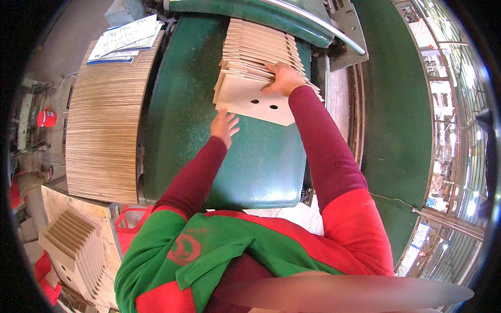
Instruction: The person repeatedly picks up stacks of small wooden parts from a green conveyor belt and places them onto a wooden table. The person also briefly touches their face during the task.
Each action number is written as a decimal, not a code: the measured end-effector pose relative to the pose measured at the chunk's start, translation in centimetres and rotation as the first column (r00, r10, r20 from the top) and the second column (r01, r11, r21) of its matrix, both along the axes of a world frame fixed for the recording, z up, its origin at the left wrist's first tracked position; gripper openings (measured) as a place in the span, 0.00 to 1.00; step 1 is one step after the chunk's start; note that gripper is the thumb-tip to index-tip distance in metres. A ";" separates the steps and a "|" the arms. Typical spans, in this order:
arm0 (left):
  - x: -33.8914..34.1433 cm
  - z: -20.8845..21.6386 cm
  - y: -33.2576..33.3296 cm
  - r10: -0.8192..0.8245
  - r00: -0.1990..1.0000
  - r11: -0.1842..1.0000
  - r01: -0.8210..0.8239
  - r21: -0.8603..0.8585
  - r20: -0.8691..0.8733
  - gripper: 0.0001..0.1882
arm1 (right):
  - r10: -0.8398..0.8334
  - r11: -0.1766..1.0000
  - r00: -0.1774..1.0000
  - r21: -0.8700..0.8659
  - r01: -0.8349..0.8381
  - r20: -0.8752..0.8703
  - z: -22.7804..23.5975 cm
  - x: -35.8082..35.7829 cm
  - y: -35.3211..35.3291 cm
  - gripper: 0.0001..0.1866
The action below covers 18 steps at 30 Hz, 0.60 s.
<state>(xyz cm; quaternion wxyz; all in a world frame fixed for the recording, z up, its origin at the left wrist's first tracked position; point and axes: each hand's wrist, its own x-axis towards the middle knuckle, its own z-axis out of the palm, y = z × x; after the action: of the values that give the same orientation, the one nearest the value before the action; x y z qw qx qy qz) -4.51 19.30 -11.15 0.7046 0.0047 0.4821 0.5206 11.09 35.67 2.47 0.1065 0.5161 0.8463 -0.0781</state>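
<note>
A row of tan folded cardboard pieces (250,99) leans in overlapping layers on the green conveyor belt (182,120), running back under the roller. Two dark round holes show in the front piece. My right hand (285,80) is at the upper right of the front pieces, its fingers over their top edges and the thumb on the front face. Just off the lower left corner of the front piece, my left hand (225,128) has its fingers spread and holds nothing; I cannot tell whether a fingertip touches the edge.
A tall stack of flat cardboard (104,125) stands left of the belt, with handwritten papers (125,39) on top. More folded pieces (75,250) sit on a board at lower left, near a red plastic stool (130,221). A green roller (261,18) spans the far end.
</note>
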 end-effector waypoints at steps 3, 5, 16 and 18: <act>-2.8 -3.7 -4.8 0.032 0.999 0.989 -0.038 -0.141 -0.039 0.31 | -0.010 1.000 1.000 0.010 0.010 0.014 0.1 -0.2 0.7 0.43; -4.8 -5.4 -8.2 0.039 0.996 0.980 -0.055 -0.191 -0.085 0.29 | 0.028 0.997 0.999 0.073 -0.029 0.020 0.1 -0.2 0.9 0.44; -11.6 -6.1 -16.5 0.137 0.937 0.935 -0.229 -0.269 -0.321 0.22 | -0.018 0.997 1.000 0.074 0.018 -0.002 -0.2 -0.6 2.8 0.48; -12.1 -5.7 -17.1 0.173 0.928 0.931 -0.264 -0.253 -0.331 0.20 | -0.055 0.998 0.996 0.029 0.057 -0.067 0.1 -0.5 1.3 0.48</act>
<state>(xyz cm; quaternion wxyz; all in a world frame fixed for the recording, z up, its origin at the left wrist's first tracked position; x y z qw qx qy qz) -16.65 2.22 -16.85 0.5520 -0.0741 0.6535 0.5125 10.63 36.92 2.52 0.0681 0.5385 0.8355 -0.0853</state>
